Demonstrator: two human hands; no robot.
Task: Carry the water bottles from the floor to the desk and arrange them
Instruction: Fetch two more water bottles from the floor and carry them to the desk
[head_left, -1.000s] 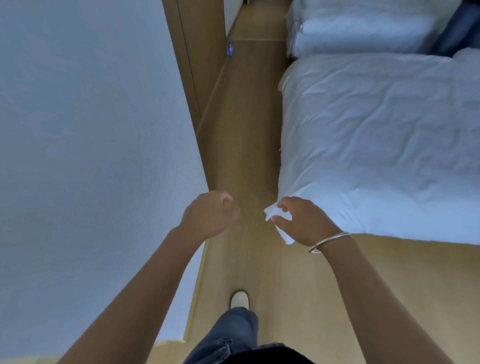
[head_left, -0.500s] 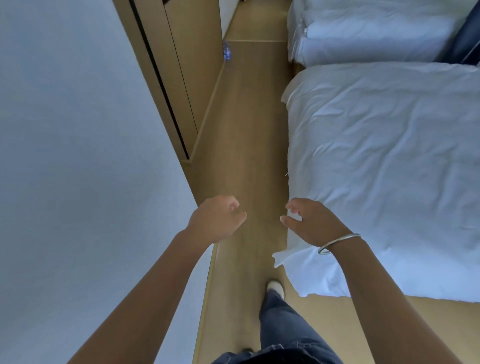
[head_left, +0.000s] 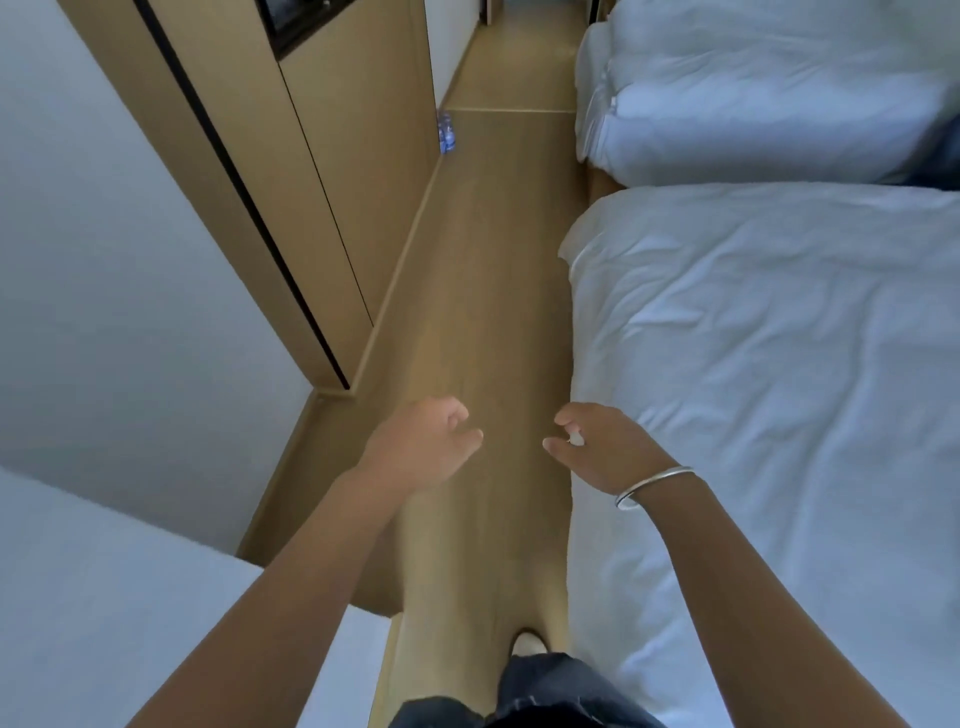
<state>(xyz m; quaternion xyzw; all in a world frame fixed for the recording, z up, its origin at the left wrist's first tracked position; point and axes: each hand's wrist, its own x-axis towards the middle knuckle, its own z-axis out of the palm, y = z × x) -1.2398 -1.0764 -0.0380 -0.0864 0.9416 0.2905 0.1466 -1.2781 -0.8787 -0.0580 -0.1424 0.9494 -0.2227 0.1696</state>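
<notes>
Small water bottles (head_left: 447, 133) with blue labels stand on the wooden floor far ahead, against the foot of the wooden wardrobe. My left hand (head_left: 423, 441) hangs in front of me over the floor, its fingers loosely curled and holding nothing. My right hand (head_left: 605, 447), with a silver bangle on the wrist, hovers at the edge of the near bed, fingers relaxed and empty. Both hands are far from the bottles. No desk is in view.
A narrow strip of wooden floor (head_left: 483, 291) runs between the wardrobe (head_left: 332, 171) with the white wall (head_left: 104, 260) on the left and two white-covered beds (head_left: 769, 364) on the right. My shoe and jeans (head_left: 530, 675) show at the bottom.
I have walked forward along the aisle, so the wardrobe and bottles are closer. My right hand now sits alongside the near bed's edge, past its corner. Both hands stay empty.
</notes>
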